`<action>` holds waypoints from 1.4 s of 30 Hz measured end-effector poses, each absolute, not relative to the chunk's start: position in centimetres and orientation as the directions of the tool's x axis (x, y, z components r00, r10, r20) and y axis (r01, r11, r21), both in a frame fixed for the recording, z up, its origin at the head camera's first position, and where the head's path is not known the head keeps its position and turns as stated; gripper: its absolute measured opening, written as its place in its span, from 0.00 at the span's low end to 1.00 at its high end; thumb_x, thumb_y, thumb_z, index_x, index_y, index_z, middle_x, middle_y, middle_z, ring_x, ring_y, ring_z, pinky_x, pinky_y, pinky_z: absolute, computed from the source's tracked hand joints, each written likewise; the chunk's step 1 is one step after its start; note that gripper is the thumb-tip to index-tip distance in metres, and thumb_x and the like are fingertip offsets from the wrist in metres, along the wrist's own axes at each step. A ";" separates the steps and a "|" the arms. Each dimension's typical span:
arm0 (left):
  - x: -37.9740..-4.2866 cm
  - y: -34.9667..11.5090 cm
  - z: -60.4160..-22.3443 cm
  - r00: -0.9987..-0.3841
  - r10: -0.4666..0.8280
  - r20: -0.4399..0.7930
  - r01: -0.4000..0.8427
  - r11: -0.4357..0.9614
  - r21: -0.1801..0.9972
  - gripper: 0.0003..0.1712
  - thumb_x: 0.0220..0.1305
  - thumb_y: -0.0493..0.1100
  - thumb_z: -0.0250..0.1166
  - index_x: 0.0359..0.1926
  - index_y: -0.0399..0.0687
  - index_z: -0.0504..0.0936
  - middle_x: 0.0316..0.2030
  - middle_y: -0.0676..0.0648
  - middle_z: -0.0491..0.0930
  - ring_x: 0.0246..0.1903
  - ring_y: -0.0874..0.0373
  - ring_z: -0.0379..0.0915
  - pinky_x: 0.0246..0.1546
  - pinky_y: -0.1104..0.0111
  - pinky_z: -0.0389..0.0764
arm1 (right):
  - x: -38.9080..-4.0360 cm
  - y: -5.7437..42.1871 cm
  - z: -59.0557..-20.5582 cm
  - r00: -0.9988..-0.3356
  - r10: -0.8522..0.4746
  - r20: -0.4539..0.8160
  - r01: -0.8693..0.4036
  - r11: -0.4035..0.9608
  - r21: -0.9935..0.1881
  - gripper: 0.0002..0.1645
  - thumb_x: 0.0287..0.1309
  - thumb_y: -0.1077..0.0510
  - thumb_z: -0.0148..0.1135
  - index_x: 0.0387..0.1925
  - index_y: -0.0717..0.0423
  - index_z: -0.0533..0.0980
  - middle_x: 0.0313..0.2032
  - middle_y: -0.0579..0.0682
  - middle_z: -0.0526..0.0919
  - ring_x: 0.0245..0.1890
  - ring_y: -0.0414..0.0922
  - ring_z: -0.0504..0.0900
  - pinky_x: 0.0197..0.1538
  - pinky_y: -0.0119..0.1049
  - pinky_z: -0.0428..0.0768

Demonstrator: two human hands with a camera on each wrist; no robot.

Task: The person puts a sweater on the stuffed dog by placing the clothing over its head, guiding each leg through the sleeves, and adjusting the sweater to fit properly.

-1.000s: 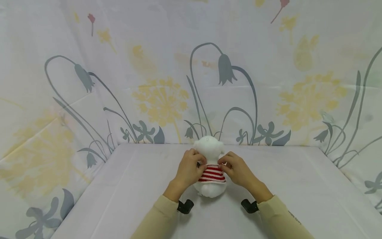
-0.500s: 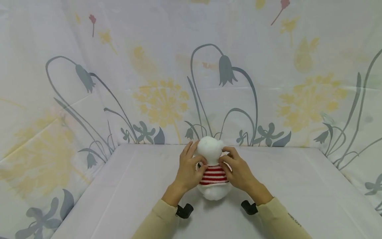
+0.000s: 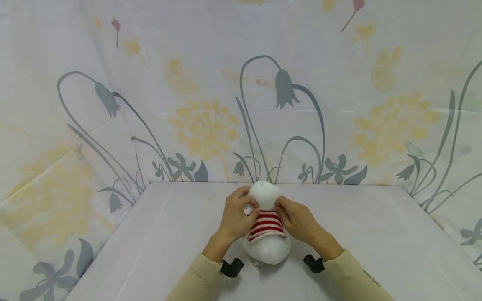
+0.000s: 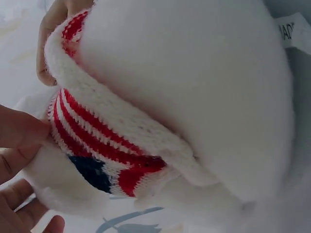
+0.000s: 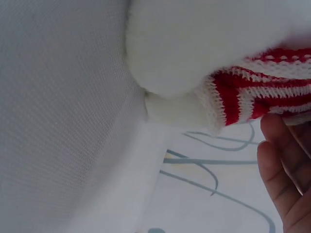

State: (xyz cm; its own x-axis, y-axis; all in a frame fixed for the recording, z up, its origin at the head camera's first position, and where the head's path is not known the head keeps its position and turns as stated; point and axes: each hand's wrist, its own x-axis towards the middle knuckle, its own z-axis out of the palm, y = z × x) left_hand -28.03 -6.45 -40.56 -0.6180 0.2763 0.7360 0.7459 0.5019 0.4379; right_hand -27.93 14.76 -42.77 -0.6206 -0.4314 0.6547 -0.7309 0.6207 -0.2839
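A white plush toy (image 3: 268, 251) stands on the table with its back and round tail side towards me. It wears a red-and-white striped knit sweater (image 3: 266, 225), which shows a dark blue patch in the left wrist view. My left hand (image 3: 236, 215) pinches the sweater near the collar on the left, thumb and forefinger together. On the right side, my right hand (image 3: 301, 219) pinches the sweater at the same height. The white hem (image 4: 121, 116) lies loose around the lower body. A fabric tag (image 4: 295, 33) sticks out at the toy's bottom. The toy's face is hidden.
A white-covered table (image 3: 180, 234) spreads around the toy. Behind it hangs a flower-printed cloth (image 3: 211, 83). Black wrist-camera mounts (image 3: 232, 267) stick out under both forearms, close to the tabletop.
The toy has shifted towards me, its head lower and its bottom nearer. The left hand's outer fingers spread along the head, then curled in again. Both hands have stayed at the collar.
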 end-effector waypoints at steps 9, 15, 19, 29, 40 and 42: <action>-25.8 -7.0 -41.0 -0.611 0.364 0.703 0.721 0.623 0.303 0.17 0.45 0.38 0.74 0.31 0.51 0.73 0.48 0.43 0.68 0.51 0.47 0.63 0.51 0.54 0.65 | -26.6 15.7 -42.3 -0.665 -0.496 0.558 -0.746 0.478 -0.464 0.13 0.52 0.65 0.67 0.31 0.48 0.71 0.28 0.38 0.73 0.27 0.37 0.74 0.31 0.35 0.76; -24.1 -8.0 -41.3 -0.623 0.525 0.579 0.772 0.532 0.348 0.15 0.47 0.41 0.76 0.31 0.51 0.76 0.35 0.54 0.71 0.37 0.60 0.65 0.39 0.70 0.69 | -25.1 16.4 -42.8 -0.684 -0.603 0.410 -0.707 0.411 -0.575 0.11 0.54 0.56 0.68 0.31 0.40 0.73 0.30 0.34 0.75 0.34 0.38 0.75 0.39 0.38 0.76; -23.5 -8.3 -41.7 -0.684 0.589 0.430 0.726 0.494 0.478 0.12 0.53 0.41 0.73 0.34 0.50 0.76 0.34 0.55 0.72 0.35 0.61 0.70 0.36 0.75 0.72 | -24.5 16.7 -43.1 -0.709 -0.627 0.322 -0.662 0.437 -0.609 0.11 0.52 0.50 0.70 0.31 0.39 0.73 0.31 0.36 0.75 0.35 0.40 0.75 0.40 0.38 0.74; -23.5 -8.8 -42.4 -0.738 0.607 0.293 0.641 0.497 0.585 0.16 0.52 0.46 0.74 0.31 0.51 0.72 0.30 0.56 0.72 0.32 0.65 0.70 0.36 0.75 0.76 | -24.6 17.3 -43.2 -0.745 -0.652 0.145 -0.602 0.562 -0.566 0.18 0.50 0.35 0.66 0.19 0.38 0.72 0.25 0.34 0.74 0.31 0.36 0.72 0.36 0.33 0.69; -24.4 -8.9 -42.8 -0.778 0.458 0.430 0.619 0.438 0.652 0.10 0.60 0.44 0.68 0.33 0.45 0.74 0.32 0.50 0.73 0.35 0.56 0.73 0.36 0.66 0.79 | -23.5 17.0 -41.6 -0.770 -0.594 0.232 -0.619 0.608 -0.496 0.13 0.54 0.36 0.64 0.28 0.36 0.74 0.30 0.33 0.75 0.33 0.37 0.74 0.36 0.35 0.74; -24.8 -8.7 -42.7 -0.787 0.367 0.496 0.617 0.452 0.645 0.11 0.60 0.42 0.67 0.37 0.43 0.74 0.35 0.48 0.72 0.37 0.53 0.73 0.37 0.63 0.80 | -23.0 16.4 -41.4 -0.755 -0.581 0.304 -0.647 0.584 -0.490 0.14 0.54 0.37 0.64 0.31 0.38 0.73 0.30 0.35 0.74 0.32 0.36 0.74 0.35 0.34 0.75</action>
